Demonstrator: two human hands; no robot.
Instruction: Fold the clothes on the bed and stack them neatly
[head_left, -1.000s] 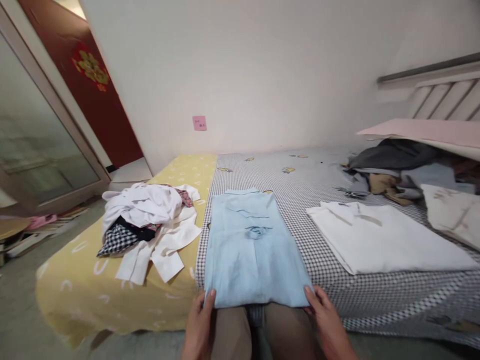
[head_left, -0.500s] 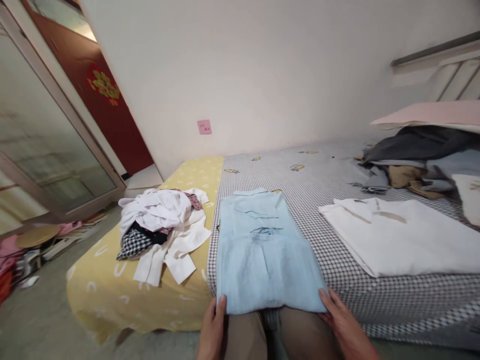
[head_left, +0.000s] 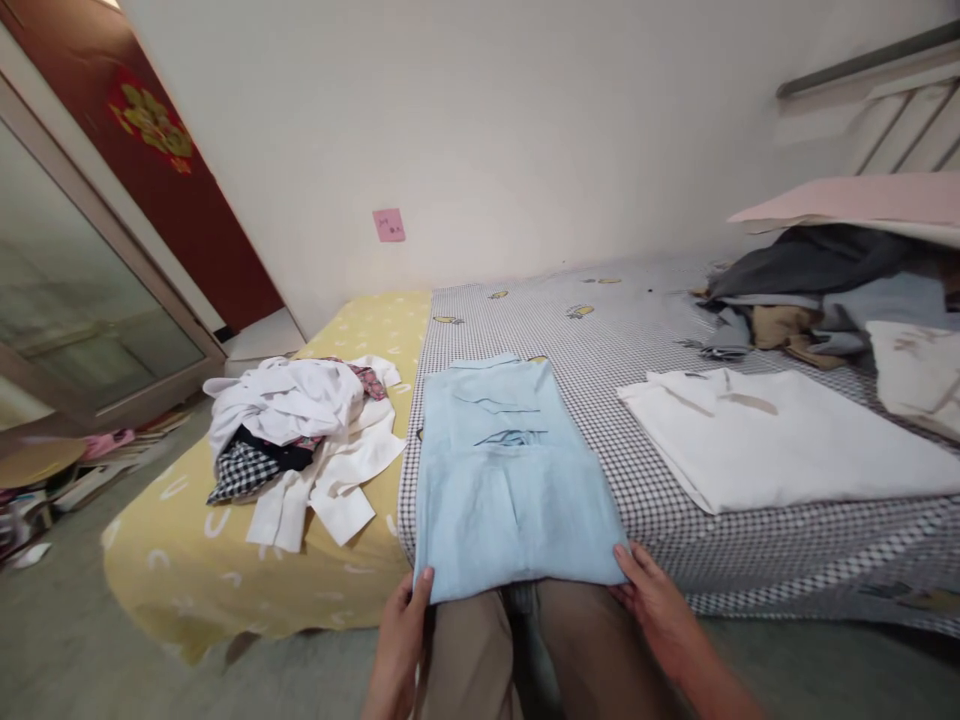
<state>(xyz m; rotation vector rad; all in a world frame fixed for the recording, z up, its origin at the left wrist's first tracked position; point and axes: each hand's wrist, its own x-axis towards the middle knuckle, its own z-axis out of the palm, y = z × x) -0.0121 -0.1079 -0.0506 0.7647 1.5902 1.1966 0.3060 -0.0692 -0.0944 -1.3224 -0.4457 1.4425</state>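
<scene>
Two bare hands sit at the near edge of a folded light blue shirt [head_left: 517, 490], which lies flat on a checked bedsheet [head_left: 675, 520], just above the person's khaki trousers [head_left: 465, 660]. The left hand [head_left: 397, 640] is at the shirt's near left corner, its fingers [head_left: 418, 588] loosely curled and touching the cloth. The right hand [head_left: 660, 610] is at the near right corner, its fingers [head_left: 624, 565] slightly spread against the fabric. Whether either hand is actually pinching the cloth, I cannot tell.

To the left, on a yellow bedsheet [head_left: 225, 590], sits a rumpled heap of white clothes [head_left: 285, 400], with a black-and-white checked cloth [head_left: 244, 472] poking out of it. To the right lies a folded white shirt [head_left: 780, 440], well apart from the blue one, and beyond it a pile of dark clothes [head_left: 810, 260] sits under a pink board [head_left: 847, 200]. (A small pink note [head_left: 389, 225] is stuck to the wall, its writing too small to read.)
</scene>
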